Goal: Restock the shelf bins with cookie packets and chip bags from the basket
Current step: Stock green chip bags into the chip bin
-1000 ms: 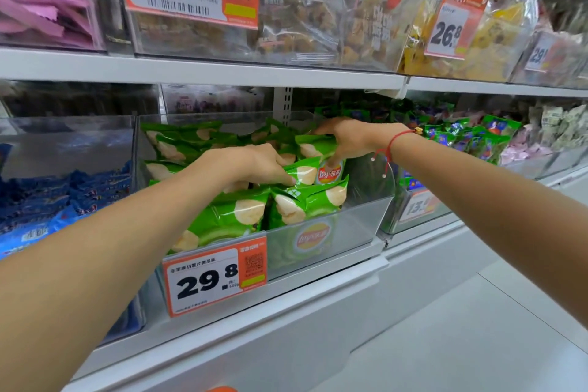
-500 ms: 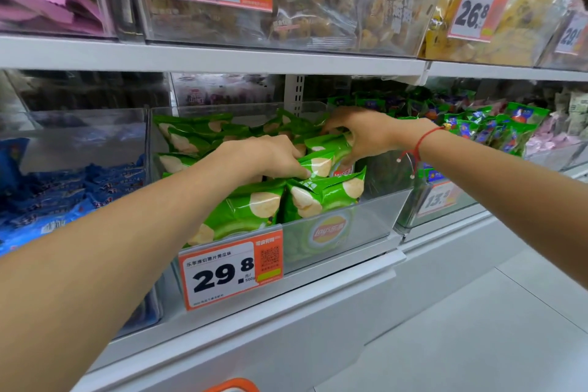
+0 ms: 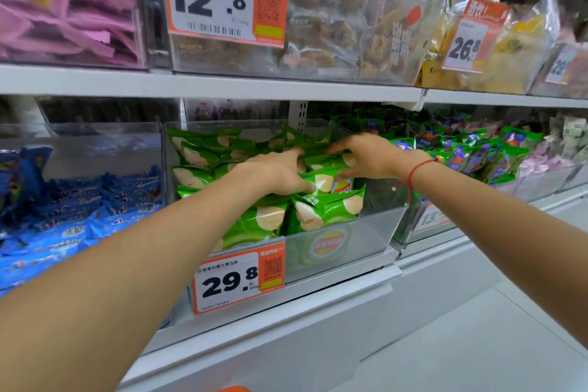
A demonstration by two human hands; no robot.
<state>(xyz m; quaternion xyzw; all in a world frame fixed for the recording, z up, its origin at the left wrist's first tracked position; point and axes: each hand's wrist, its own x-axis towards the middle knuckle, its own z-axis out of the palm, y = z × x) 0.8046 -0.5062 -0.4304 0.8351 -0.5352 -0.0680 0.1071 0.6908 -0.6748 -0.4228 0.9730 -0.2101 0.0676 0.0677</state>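
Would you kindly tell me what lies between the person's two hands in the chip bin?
In the head view, only green chip bags lie between the left hand and the right hand; both hands rest on the pile.

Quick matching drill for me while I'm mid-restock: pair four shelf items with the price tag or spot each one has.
Things:
1. green chip bags
2. blue packets
3. pink packets
4. yellow snack bags

Places:
A. upper shelf, far left
B. bin tagged 29.8, under both hands
C. lower shelf, left of the chip bin
D. upper shelf, behind the 26.8 tag

Pairs: 1-B, 2-C, 3-A, 4-D
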